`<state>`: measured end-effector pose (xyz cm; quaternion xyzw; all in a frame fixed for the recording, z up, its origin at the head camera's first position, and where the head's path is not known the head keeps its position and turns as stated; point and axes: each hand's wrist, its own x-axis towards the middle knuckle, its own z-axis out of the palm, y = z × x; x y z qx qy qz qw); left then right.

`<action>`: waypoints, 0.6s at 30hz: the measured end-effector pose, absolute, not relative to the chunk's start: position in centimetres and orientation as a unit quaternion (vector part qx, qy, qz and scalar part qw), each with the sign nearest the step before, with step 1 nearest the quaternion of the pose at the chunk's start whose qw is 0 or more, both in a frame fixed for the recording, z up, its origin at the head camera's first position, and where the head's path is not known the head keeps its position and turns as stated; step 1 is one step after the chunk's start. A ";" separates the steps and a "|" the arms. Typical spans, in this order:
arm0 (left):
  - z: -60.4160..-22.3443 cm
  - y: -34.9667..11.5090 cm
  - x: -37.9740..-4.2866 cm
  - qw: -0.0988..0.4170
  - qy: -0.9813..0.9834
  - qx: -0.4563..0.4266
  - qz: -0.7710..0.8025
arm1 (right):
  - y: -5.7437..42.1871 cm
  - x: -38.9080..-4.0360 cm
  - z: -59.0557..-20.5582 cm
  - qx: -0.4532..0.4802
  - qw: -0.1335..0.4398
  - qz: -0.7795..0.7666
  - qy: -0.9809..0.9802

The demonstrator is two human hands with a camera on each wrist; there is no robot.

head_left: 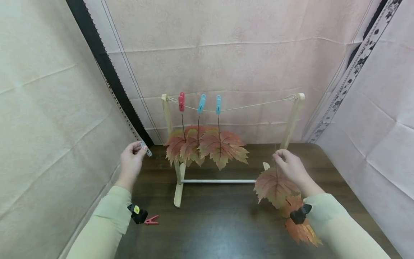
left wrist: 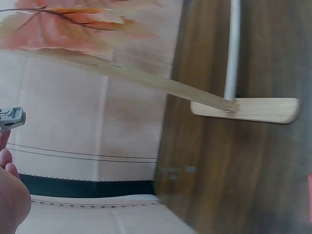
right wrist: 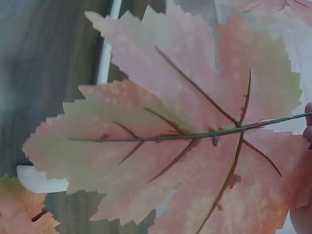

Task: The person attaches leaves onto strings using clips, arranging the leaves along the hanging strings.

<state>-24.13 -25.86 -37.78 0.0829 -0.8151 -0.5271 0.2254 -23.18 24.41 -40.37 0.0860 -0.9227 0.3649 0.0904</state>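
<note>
My left hand point(head_left: 132, 162) pinches a pale grey-blue clothespin point(head_left: 146, 149), raised to the left of the wooden stand. In the left wrist view the clothespin point(left wrist: 12, 117) juts from the fingertips at the left edge. By its thin stem, my right hand point(head_left: 289, 165) holds an artificial maple leaf point(head_left: 273, 187), which hangs below the fingers near the stand's right post. That leaf point(right wrist: 195, 122) fills most of the right wrist view. Three similar leaves point(head_left: 221, 145) hang from the string point(head_left: 252, 106), clipped by a red clothespin point(head_left: 182, 102) and two blue clothespins point(head_left: 218, 105).
The wooden stand point(head_left: 178, 190) has two posts and a white crossbar point(head_left: 220, 181) on the dark table point(head_left: 207, 223). More leaves point(head_left: 300, 226) lie at the right, partly under my right forearm. A red clothespin point(head_left: 151, 220) lies beside my left wrist. Pale cloth point(head_left: 239, 64) surrounds the table.
</note>
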 end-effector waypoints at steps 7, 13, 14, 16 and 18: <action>-34.9 -26.0 -24.8 0.240 -0.811 0.077 -0.529 | 23.9 -23.7 -39.3 0.095 0.107 0.369 -0.918; -32.3 -25.5 -25.2 0.263 -0.795 0.068 -0.542 | 23.2 -24.0 -38.5 0.102 0.120 0.379 -0.912; -31.9 -25.4 -25.3 0.269 -0.790 0.065 -0.547 | 23.1 -24.1 -38.3 0.102 0.123 0.381 -0.911; -31.0 -25.1 -25.5 0.275 -0.783 0.060 -0.555 | 22.9 -24.1 -38.0 0.100 0.126 0.386 -0.908; -30.3 -24.8 -25.6 0.279 -0.777 0.055 -0.562 | 22.7 -24.2 -37.7 0.099 0.128 0.386 -0.908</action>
